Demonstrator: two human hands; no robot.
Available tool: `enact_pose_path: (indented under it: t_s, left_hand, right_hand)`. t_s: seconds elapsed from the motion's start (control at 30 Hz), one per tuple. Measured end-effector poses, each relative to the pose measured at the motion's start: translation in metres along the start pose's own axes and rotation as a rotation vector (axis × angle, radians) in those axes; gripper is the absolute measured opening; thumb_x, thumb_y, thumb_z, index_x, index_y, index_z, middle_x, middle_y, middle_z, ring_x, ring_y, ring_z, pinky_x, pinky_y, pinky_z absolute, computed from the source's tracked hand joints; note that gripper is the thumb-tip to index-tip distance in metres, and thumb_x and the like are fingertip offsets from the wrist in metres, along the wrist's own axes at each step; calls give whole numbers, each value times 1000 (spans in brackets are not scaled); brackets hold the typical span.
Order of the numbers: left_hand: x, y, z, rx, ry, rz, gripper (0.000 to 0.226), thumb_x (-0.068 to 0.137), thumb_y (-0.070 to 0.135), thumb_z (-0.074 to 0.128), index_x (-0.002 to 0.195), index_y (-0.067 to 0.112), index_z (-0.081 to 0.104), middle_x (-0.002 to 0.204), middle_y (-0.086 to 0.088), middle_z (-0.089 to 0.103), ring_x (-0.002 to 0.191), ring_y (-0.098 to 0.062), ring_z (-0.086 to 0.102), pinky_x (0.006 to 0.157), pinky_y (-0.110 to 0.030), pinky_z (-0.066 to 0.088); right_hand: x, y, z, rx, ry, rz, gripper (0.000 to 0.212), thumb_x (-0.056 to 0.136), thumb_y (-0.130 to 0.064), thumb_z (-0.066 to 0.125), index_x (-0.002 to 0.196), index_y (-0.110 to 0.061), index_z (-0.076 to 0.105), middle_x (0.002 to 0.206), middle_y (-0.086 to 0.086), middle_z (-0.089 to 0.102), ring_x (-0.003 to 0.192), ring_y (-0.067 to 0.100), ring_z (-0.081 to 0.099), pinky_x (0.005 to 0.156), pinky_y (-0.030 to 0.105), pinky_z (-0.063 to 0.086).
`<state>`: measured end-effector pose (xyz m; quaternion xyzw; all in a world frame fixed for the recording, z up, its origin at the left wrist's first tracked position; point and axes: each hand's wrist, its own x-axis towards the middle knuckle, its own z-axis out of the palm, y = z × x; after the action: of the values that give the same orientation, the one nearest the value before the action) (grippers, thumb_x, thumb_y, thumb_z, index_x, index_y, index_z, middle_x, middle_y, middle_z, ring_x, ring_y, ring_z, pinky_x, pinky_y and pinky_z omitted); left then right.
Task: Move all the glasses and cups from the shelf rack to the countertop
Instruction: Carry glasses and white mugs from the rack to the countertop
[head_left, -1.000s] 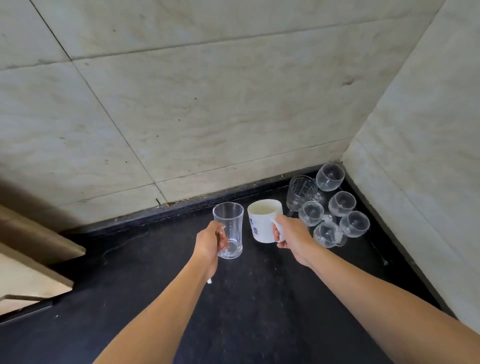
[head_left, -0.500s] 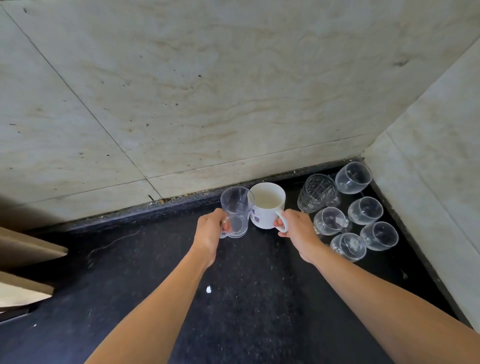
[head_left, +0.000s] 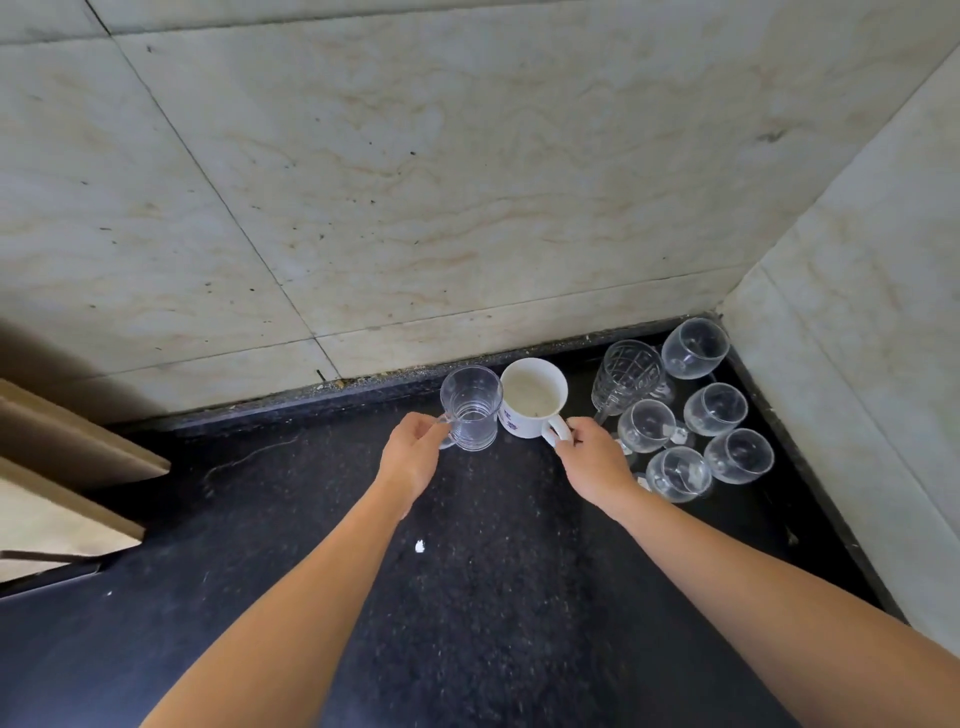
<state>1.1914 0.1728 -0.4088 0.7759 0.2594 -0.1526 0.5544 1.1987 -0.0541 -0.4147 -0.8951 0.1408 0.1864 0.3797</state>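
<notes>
Left hand (head_left: 413, 451) grips the handle of the clear glass mug (head_left: 471, 408). Right hand (head_left: 592, 457) grips the white mug (head_left: 533, 397) handle. Both mugs stand side by side on the black countertop (head_left: 311, 519).

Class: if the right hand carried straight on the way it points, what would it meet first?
The white mug, whose handle the right hand grips; pushed on, it would likely hit the clear glass mug beside it.

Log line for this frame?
left hand: grips clear mug handle | right hand: grips white mug handle | mugs: side by side near wall | glasses: clustered right corner
</notes>
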Motion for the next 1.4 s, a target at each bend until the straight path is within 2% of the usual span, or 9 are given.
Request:
enact_pose_path:
  t_s: [0.1, 0.17, 0.4, 0.53, 0.67, 0.73, 1.0, 1.2, 1.4]
  left_hand:
    - [-24, -9, -8, 140, 112, -67, 17, 90, 30, 52, 101, 17, 56, 87, 7, 57, 76, -11, 52, 62, -31, 41]
    - [-47, -14, -13, 183, 93, -102, 16, 88, 27, 53, 98, 15, 58, 85, 4, 58, 75, -14, 53, 63, -31, 42]
    - [-151, -44, -20, 289, 50, -147, 19, 82, 28, 53, 90, 13, 62, 83, -3, 64, 71, -21, 56, 58, -27, 43]
    - [-228, -82, -23, 323, 126, -182, 17, 84, 30, 54, 89, 16, 62, 86, -1, 66, 73, -20, 60, 57, -25, 45]
    - [-320, -132, -35, 384, 183, -271, 13, 84, 30, 54, 88, 19, 61, 90, -4, 68, 85, -24, 64, 69, -29, 48]
    - [-368, -155, -46, 378, 271, -301, 9, 83, 29, 55, 84, 21, 58, 89, -7, 69, 84, -28, 63, 68, -29, 46]
    - [-607, -275, -54, 254, 625, -564, 20, 82, 27, 53, 95, 17, 63, 103, -10, 70, 101, -31, 62, 79, -33, 48]
    - [-798, -363, -30, 109, 795, -755, 23, 85, 29, 51, 99, 16, 63, 108, -8, 68, 101, -28, 62, 81, -34, 50]
    - [-979, -435, -9, -14, 974, -870, 21, 90, 27, 53, 101, 13, 64, 103, -8, 68, 95, -23, 64, 86, -37, 54]
  right_hand:
    - [-25, 2, -10, -119, -17, -112, 42, 94, -23, 53, 135, -17, 47, 125, 10, 52, 111, 31, 56, 88, 43, 47]
    - [-45, 0, -17, -181, -65, -186, 45, 94, -26, 52, 138, -18, 45, 129, 8, 51, 113, 29, 56, 92, 43, 47]
    - [-105, -7, -20, -453, -299, -496, 34, 95, -29, 50, 127, -20, 57, 125, 4, 61, 109, 25, 60, 90, 38, 48]
    - [-145, -14, -4, -607, -417, -736, 30, 95, -29, 48, 121, -20, 59, 121, 3, 62, 108, 27, 58, 86, 34, 43]
    - [-209, -22, 26, -680, -533, -963, 29, 94, -28, 47, 119, -21, 60, 117, 1, 62, 106, 26, 58, 82, 34, 41]
    - [-245, -31, 44, -716, -586, -1085, 30, 95, -29, 46, 120, -22, 60, 119, 0, 61, 104, 25, 59, 79, 33, 41]
    - [-456, -32, 135, -861, -902, -1540, 28, 94, -27, 45, 117, -21, 61, 116, 3, 65, 99, 27, 61, 79, 38, 50]
    - [-653, 18, 197, -930, -1037, -1859, 31, 91, -31, 51, 120, -23, 61, 115, 1, 67, 105, 26, 62, 83, 33, 46]
    - [-844, 81, 232, -867, -1201, -2039, 30, 91, -32, 51, 117, -24, 63, 113, -1, 69, 103, 25, 63, 85, 33, 50]
